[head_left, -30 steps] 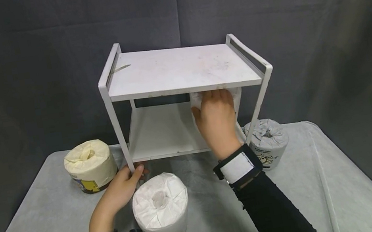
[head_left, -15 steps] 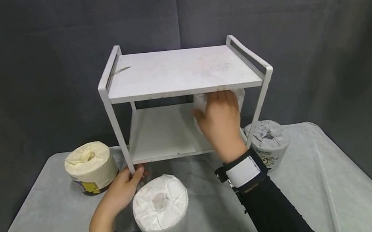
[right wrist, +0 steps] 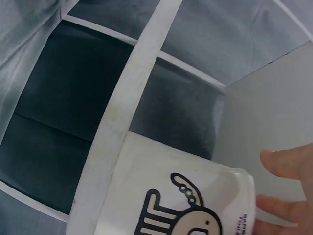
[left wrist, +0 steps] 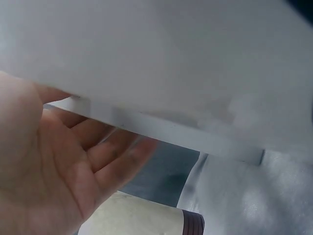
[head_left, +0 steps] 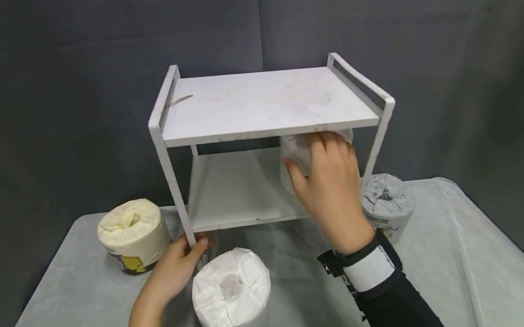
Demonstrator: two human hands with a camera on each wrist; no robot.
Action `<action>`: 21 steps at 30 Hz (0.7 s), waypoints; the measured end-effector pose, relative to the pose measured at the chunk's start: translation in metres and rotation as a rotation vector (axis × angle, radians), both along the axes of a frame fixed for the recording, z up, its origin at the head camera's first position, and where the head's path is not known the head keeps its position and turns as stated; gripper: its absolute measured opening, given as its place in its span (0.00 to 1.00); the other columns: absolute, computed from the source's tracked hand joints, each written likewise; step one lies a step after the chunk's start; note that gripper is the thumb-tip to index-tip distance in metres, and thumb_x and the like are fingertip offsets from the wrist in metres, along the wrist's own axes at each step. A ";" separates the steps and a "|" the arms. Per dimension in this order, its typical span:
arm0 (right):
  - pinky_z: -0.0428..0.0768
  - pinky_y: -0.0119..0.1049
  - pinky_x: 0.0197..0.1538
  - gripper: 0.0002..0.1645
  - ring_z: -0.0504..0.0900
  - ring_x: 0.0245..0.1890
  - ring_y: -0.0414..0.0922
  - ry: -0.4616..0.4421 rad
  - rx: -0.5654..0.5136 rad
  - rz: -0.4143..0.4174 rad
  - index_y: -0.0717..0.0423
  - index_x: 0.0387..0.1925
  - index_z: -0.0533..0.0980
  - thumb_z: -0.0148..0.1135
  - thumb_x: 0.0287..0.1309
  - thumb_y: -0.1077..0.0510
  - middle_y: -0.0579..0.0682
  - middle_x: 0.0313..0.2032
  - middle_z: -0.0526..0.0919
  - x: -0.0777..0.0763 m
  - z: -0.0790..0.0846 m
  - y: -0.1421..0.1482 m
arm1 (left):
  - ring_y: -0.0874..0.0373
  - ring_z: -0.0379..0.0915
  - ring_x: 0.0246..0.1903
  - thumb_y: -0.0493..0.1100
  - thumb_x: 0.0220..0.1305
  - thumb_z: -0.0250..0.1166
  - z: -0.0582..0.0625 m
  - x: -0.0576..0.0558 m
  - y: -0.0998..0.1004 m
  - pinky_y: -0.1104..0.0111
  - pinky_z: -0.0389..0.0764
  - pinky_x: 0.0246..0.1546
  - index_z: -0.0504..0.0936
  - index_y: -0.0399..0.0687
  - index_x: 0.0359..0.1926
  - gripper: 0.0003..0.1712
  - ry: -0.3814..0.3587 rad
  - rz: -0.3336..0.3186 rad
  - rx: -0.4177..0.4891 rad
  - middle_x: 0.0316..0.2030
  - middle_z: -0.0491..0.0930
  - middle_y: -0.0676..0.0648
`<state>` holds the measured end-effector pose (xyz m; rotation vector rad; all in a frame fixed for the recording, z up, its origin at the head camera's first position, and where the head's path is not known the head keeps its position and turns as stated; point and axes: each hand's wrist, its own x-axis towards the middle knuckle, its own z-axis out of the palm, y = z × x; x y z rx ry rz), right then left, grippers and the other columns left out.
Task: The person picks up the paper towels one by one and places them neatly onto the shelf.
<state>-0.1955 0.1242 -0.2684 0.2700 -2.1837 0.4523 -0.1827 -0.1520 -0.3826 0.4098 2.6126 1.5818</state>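
I see the roll (head_left: 294, 151) just beyond right hand (head_left: 331, 187), apparently upright; half-extended fingers touch it. Left hand (head_left: 169, 276) pinches rack leg (head_left: 175, 193).

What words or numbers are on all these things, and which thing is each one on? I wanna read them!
"BAMB", it looks like: on the white paper-wrapped roll inside the white two-tier rack. The line beside it is too blurred.
Too small or blurred to read: print on the cream-coloured paper-wrapped roll, pale grey paper-wrapped roll and white front roll.
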 end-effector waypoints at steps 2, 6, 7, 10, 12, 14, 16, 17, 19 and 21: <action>0.70 0.56 0.55 0.27 0.75 0.51 0.60 0.030 0.009 0.029 0.65 0.53 0.76 0.73 0.56 0.54 0.61 0.49 0.79 0.007 -0.001 0.001 | 0.38 0.74 0.57 0.44 0.77 0.52 0.001 -0.001 0.000 0.43 0.72 0.57 0.73 0.29 0.59 0.22 0.016 -0.003 0.001 0.53 0.80 0.34; 0.71 0.54 0.55 0.25 0.76 0.50 0.58 0.071 0.029 0.094 0.64 0.52 0.77 0.72 0.57 0.55 0.59 0.48 0.79 0.019 -0.006 0.002 | 0.38 0.75 0.56 0.43 0.77 0.53 0.003 -0.001 0.000 0.43 0.72 0.57 0.73 0.30 0.59 0.20 0.036 -0.004 0.003 0.52 0.81 0.35; 0.71 0.54 0.55 0.25 0.76 0.51 0.57 0.076 0.027 0.110 0.64 0.53 0.77 0.72 0.57 0.55 0.59 0.49 0.79 0.022 -0.008 0.002 | 0.38 0.75 0.56 0.42 0.77 0.53 0.003 -0.002 0.000 0.43 0.72 0.57 0.73 0.30 0.59 0.20 0.038 -0.005 0.004 0.52 0.81 0.35; 0.71 0.53 0.56 0.25 0.77 0.51 0.57 0.087 0.019 0.135 0.64 0.53 0.78 0.72 0.57 0.56 0.59 0.50 0.80 0.031 -0.012 0.003 | 0.38 0.75 0.56 0.42 0.77 0.53 0.003 -0.002 0.000 0.43 0.72 0.57 0.73 0.31 0.59 0.20 0.046 -0.007 0.007 0.52 0.81 0.35; 0.71 0.52 0.55 0.25 0.77 0.51 0.57 0.087 0.010 0.142 0.63 0.53 0.78 0.73 0.56 0.56 0.58 0.50 0.80 0.036 -0.015 0.004 | 0.38 0.75 0.56 0.42 0.77 0.53 0.004 -0.002 0.001 0.43 0.73 0.57 0.73 0.30 0.59 0.20 0.051 -0.009 0.009 0.53 0.80 0.34; 0.72 0.52 0.55 0.25 0.77 0.51 0.57 0.086 0.001 0.146 0.63 0.52 0.78 0.73 0.55 0.56 0.58 0.50 0.80 0.041 -0.018 0.005 | 0.38 0.75 0.56 0.42 0.77 0.53 0.004 -0.002 0.001 0.43 0.73 0.57 0.73 0.30 0.60 0.20 0.054 -0.008 0.005 0.53 0.80 0.34; 0.72 0.52 0.56 0.25 0.77 0.52 0.57 0.077 0.002 0.150 0.62 0.52 0.78 0.74 0.55 0.56 0.58 0.50 0.80 0.047 -0.021 0.006 | 0.38 0.75 0.55 0.42 0.77 0.53 0.003 -0.002 0.001 0.43 0.73 0.57 0.73 0.30 0.59 0.20 0.054 -0.002 0.000 0.53 0.80 0.34; 0.71 0.52 0.56 0.25 0.77 0.52 0.57 0.074 -0.001 0.152 0.62 0.52 0.79 0.73 0.55 0.56 0.58 0.50 0.80 0.049 -0.023 0.006 | 0.38 0.75 0.55 0.42 0.77 0.53 0.003 -0.002 0.001 0.43 0.73 0.57 0.73 0.31 0.59 0.20 0.053 0.000 -0.002 0.53 0.80 0.34; 0.71 0.51 0.58 0.24 0.76 0.53 0.57 0.070 -0.010 0.156 0.62 0.52 0.79 0.73 0.56 0.55 0.58 0.50 0.80 0.054 -0.025 0.007 | 0.38 0.75 0.56 0.42 0.77 0.53 0.003 -0.001 0.001 0.43 0.72 0.57 0.74 0.31 0.59 0.20 0.049 0.005 -0.005 0.53 0.80 0.35; 0.70 0.49 0.60 0.24 0.75 0.54 0.56 0.066 -0.017 0.159 0.62 0.52 0.78 0.72 0.57 0.55 0.57 0.50 0.79 0.059 -0.027 0.008 | 0.38 0.75 0.56 0.42 0.77 0.53 0.002 -0.001 0.001 0.43 0.72 0.57 0.75 0.31 0.58 0.19 0.046 0.007 -0.003 0.53 0.81 0.35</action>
